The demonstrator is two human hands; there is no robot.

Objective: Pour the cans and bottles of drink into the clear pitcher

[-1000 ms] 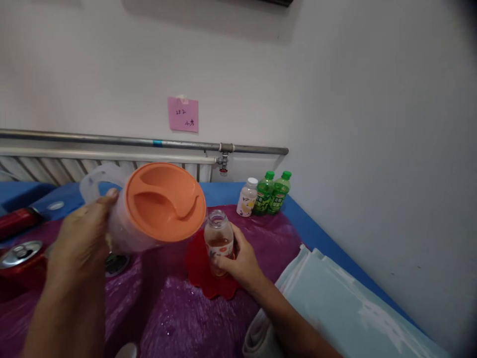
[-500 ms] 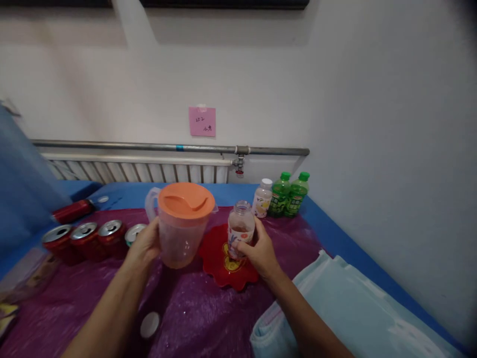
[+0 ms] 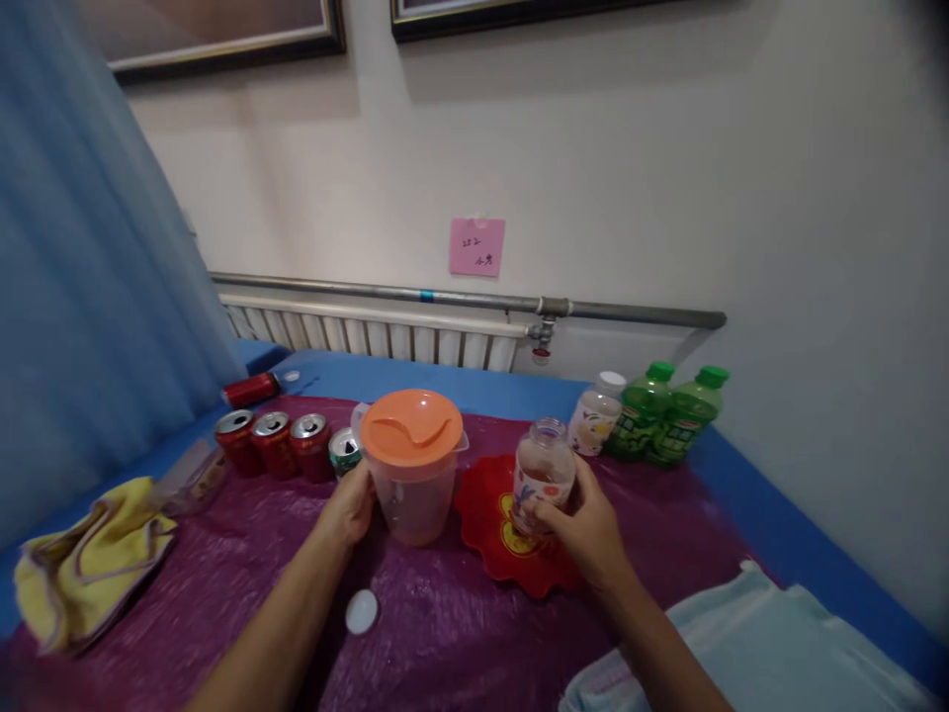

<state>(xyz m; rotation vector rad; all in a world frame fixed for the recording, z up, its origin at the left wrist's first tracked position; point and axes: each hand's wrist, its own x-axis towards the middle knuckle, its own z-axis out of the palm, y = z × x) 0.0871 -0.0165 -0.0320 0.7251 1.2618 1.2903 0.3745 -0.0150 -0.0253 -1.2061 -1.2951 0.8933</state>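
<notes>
A clear plastic pitcher (image 3: 412,494) with an orange lid stands upright on the purple table cover (image 3: 445,633). My left hand (image 3: 348,506) is closed round its side. My right hand (image 3: 582,519) grips a small open bottle (image 3: 544,472) with a little brown liquid in it. The bottle stands on a red mat (image 3: 498,529) just right of the pitcher. A small white cap (image 3: 361,610) lies on the cover in front of the pitcher, between my forearms.
Several opened cans (image 3: 276,442) stand in a row left of the pitcher. A yellow cloth (image 3: 89,559) lies at the far left. A white bottle (image 3: 593,417) and two green bottles (image 3: 671,415) stand by the wall. A pale blue towel (image 3: 778,658) lies at the front right.
The pitcher went from tilted over the small bottle to upright on the table. The view pulled back and swung left, bringing the cans and the yellow cloth into sight.
</notes>
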